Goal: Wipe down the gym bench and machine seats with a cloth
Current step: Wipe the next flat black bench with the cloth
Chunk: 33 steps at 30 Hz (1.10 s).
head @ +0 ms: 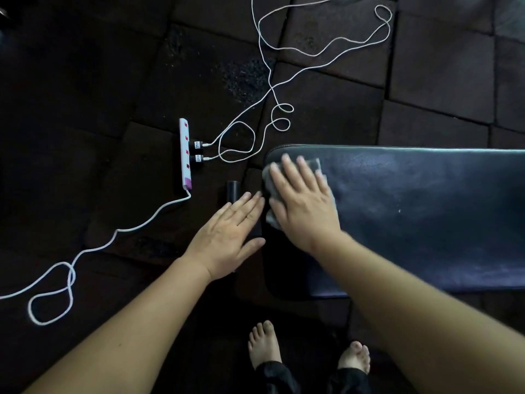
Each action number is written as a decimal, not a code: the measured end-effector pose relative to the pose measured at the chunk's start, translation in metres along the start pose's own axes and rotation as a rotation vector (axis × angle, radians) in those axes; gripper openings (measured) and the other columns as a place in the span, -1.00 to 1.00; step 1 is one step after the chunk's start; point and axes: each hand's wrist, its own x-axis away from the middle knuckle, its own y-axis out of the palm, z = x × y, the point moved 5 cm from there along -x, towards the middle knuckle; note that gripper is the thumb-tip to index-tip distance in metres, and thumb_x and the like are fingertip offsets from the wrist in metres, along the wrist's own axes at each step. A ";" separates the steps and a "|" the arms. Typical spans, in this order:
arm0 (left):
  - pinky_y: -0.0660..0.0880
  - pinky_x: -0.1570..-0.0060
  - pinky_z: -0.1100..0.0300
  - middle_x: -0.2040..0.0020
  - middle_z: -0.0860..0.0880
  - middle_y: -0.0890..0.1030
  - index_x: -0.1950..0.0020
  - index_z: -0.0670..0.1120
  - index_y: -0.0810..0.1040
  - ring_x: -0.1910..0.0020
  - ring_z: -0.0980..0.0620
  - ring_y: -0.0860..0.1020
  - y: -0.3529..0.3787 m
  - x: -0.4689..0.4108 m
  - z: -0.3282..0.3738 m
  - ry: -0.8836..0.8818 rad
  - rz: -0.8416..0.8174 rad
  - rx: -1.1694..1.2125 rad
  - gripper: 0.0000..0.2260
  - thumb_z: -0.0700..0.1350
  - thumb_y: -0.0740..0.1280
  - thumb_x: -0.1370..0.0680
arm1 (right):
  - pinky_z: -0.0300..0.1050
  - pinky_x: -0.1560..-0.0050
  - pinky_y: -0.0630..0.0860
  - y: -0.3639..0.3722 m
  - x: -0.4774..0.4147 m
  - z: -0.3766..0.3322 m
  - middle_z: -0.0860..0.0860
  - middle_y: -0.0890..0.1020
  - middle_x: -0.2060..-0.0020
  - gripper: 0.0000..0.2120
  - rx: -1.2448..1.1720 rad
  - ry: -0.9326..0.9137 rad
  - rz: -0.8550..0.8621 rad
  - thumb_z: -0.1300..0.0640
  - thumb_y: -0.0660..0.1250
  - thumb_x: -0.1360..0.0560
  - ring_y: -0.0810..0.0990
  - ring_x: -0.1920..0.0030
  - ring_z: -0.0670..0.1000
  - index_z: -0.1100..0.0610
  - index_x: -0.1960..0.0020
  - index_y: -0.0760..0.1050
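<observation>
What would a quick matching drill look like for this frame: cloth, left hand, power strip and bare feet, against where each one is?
Column one:
1. grey cloth
2. left hand
3. power strip
4. bare feet

Column two:
A. on the floor, two black plugs in it
B. flat under the right hand on the bench end
C. bottom of view, near the bench
D. beside the bench end, fingers straight, holding nothing

Pairs: 1-B, 2-D, 3-A, 4-C

The bench [412, 211] pad is smooth, faintly glossy dark leatherette; the cloth [312, 164] is soft grey fabric.
</observation>
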 end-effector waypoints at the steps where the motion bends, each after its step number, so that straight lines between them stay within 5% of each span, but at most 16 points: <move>1: -0.06 -0.65 0.06 -0.70 0.15 -0.13 -0.71 0.04 -0.12 -0.67 0.18 -0.18 0.000 0.001 0.000 -0.005 0.000 0.006 -0.30 0.33 -0.04 -0.66 | 0.19 -0.61 0.01 -0.004 -0.023 0.004 0.01 0.11 -0.66 -0.38 -0.018 0.053 -0.003 -0.17 0.05 -0.63 0.01 -0.66 0.11 -0.05 -0.66 0.10; 5: -0.10 -0.65 0.10 -0.70 0.18 -0.16 -0.70 0.07 -0.15 -0.65 0.20 -0.22 -0.001 0.001 0.002 -0.020 -0.011 0.013 -0.30 0.35 -0.08 -0.65 | 0.12 -0.63 -0.17 -0.008 -0.057 0.007 -0.01 0.00 -0.68 -0.40 -0.084 0.201 -0.023 -0.17 0.00 -0.67 -0.13 -0.67 0.07 -0.11 -0.68 -0.01; 12: -0.01 -0.64 0.05 -0.71 0.14 -0.07 -0.72 0.04 -0.06 -0.67 0.16 -0.14 -0.005 0.001 0.001 0.005 -0.011 -0.001 -0.29 0.32 0.04 -0.65 | 0.13 -0.63 -0.08 0.011 0.083 -0.024 -0.02 0.00 -0.68 -0.38 -0.066 0.074 -0.013 -0.20 0.04 -0.66 -0.10 -0.67 0.07 -0.11 -0.68 0.02; 17: -0.01 -0.64 0.06 -0.71 0.13 -0.09 -0.72 0.03 -0.06 -0.67 0.16 -0.14 0.005 0.026 0.009 0.047 -0.031 -0.037 -0.26 0.34 0.05 -0.64 | 0.18 -0.61 0.00 0.000 0.002 0.000 0.03 0.14 -0.66 -0.38 -0.051 0.121 0.024 -0.18 0.07 -0.61 0.05 -0.65 0.13 -0.09 -0.65 0.13; 22: -0.07 -0.65 0.08 -0.70 0.16 -0.17 -0.71 0.06 -0.13 -0.66 0.19 -0.22 0.015 0.040 0.020 -0.001 -0.053 0.008 -0.23 0.39 0.01 -0.62 | 0.12 -0.63 -0.16 -0.003 -0.032 0.005 0.01 0.00 -0.68 -0.37 -0.104 0.199 -0.002 -0.19 0.05 -0.65 -0.11 -0.67 0.08 -0.10 -0.68 -0.01; 29: -0.04 -0.65 0.07 -0.71 0.15 -0.15 -0.72 0.04 -0.12 -0.67 0.17 -0.19 0.013 0.039 0.024 -0.008 -0.046 -0.001 -0.23 0.33 0.11 -0.64 | 0.21 -0.62 0.03 0.016 0.123 -0.027 0.01 0.04 -0.68 -0.33 -0.054 -0.002 -0.028 -0.20 0.12 -0.63 -0.05 -0.67 0.09 -0.05 -0.68 0.07; 33: -0.06 -0.65 0.09 -0.70 0.14 -0.20 -0.71 0.03 -0.15 -0.66 0.17 -0.20 0.010 0.042 0.028 -0.011 -0.033 0.006 -0.21 0.34 0.12 -0.64 | 0.25 -0.59 0.08 0.005 0.047 -0.006 0.06 0.17 -0.65 -0.35 -0.043 0.032 0.018 -0.18 0.09 -0.60 0.08 -0.65 0.15 -0.02 -0.66 0.16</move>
